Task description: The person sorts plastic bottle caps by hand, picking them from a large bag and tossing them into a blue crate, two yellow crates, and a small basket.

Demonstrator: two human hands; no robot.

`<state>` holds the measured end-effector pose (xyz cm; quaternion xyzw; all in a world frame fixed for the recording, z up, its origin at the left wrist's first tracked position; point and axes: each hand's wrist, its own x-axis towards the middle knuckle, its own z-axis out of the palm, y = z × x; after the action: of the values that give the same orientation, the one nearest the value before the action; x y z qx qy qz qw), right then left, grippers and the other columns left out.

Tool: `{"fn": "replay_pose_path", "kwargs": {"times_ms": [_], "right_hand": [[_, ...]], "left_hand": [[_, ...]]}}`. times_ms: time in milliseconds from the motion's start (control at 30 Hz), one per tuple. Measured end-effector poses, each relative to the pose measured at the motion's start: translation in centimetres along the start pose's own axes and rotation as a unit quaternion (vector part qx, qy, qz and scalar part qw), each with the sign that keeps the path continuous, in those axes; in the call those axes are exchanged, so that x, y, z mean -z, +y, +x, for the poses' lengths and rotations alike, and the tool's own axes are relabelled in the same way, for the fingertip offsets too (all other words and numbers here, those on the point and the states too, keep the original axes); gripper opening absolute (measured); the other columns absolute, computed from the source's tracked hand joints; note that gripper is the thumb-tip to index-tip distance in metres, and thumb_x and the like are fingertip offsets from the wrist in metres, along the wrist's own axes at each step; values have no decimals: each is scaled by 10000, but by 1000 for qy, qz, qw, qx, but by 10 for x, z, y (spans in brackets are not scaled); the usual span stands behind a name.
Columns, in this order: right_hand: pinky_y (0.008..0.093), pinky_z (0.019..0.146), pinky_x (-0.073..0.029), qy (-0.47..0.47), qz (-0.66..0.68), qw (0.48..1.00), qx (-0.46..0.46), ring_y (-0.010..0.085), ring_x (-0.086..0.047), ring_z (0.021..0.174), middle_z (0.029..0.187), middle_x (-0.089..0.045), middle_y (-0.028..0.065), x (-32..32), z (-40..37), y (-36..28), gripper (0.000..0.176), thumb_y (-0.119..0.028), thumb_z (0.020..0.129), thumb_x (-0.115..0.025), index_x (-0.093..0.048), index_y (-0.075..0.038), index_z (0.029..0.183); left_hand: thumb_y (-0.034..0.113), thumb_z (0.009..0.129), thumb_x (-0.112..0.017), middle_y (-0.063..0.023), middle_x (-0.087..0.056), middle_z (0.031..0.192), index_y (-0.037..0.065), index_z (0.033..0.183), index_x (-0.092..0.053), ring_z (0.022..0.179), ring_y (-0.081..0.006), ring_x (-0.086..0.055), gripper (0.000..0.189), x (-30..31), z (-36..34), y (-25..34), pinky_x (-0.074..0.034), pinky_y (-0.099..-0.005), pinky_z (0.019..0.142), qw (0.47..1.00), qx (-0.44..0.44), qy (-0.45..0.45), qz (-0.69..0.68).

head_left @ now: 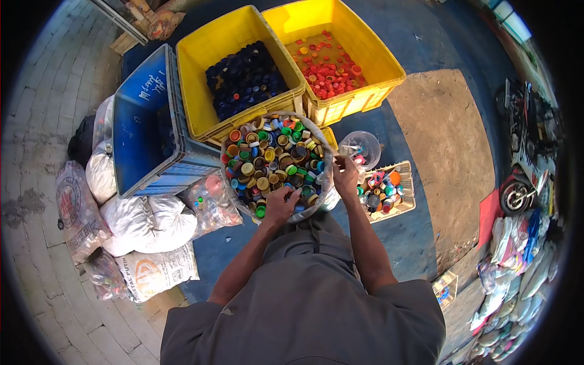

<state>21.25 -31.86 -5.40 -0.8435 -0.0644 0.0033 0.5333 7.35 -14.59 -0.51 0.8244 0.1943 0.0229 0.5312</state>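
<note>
A round container lined with a pale sack (329,176) stands against my front, heaped with mixed plastic bottle caps (275,159) in green, brown, gold, orange and blue. My left hand (281,205) rests on the near side of the heap, thumb and fingers apart and touching caps. At the right rim is my right hand (346,176), its fingers bent together; whatever they pinch is too small to make out. Just beyond that hand stands a clear round tub (361,148). Beside it a cream crate (398,210) holds mixed caps and small coloured pieces.
Ahead, one yellow bin (198,79) contains dark blue caps and another yellow bin (371,45) red ones. A blue bin (140,115) stands left, above stuffed white sacks (152,222). Off to the right are a motorcycle (520,188) and piled bags (517,267).
</note>
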Motion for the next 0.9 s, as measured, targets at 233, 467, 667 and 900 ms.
{"fn": "replay_pose_path", "kwargs": {"times_ms": [233, 467, 667, 900], "right_hand": [[449, 762, -494, -63, -103, 976, 182, 373, -624, 823, 881, -650, 207, -46, 55, -63, 171, -14, 764, -592, -647, 8, 924], [409, 777, -522, -206, -252, 945, 41, 346, -669, 887, 919, -687, 194, -55, 106, -68, 268, -125, 742, -598, -693, -75, 988], [422, 799, -508, -264, -361, 892, 66, 338, -641, 913, 941, -674, 155, -38, 83, -67, 357, -241, 669, -779, -690, -78, 975], [462, 851, -450, -192, -386, 893, 132, 324, -522, 1028, 1052, -562, 119, -49, 55, -58, 513, -289, 672, -809, -645, -135, 1133]], "left_hand": [[231, 891, -663, -72, -594, 634, -23, 812, -636, 583, -104, -520, 267, 30, -33, -38, -418, -292, 545, 982, 101, 148, -55], [193, 898, -655, -24, -603, 659, -20, 841, -639, 618, -62, -512, 221, 38, -47, -52, -421, -251, 565, 962, 113, 227, -103], [177, 901, -647, -5, -572, 647, -15, 825, -623, 608, -50, -477, 208, 37, -53, -56, -398, -251, 543, 963, 116, 224, -99], [186, 900, -648, -42, -616, 686, -12, 869, -643, 625, -80, -525, 200, 39, -54, -50, -437, -266, 584, 972, 119, 185, -87]]}}
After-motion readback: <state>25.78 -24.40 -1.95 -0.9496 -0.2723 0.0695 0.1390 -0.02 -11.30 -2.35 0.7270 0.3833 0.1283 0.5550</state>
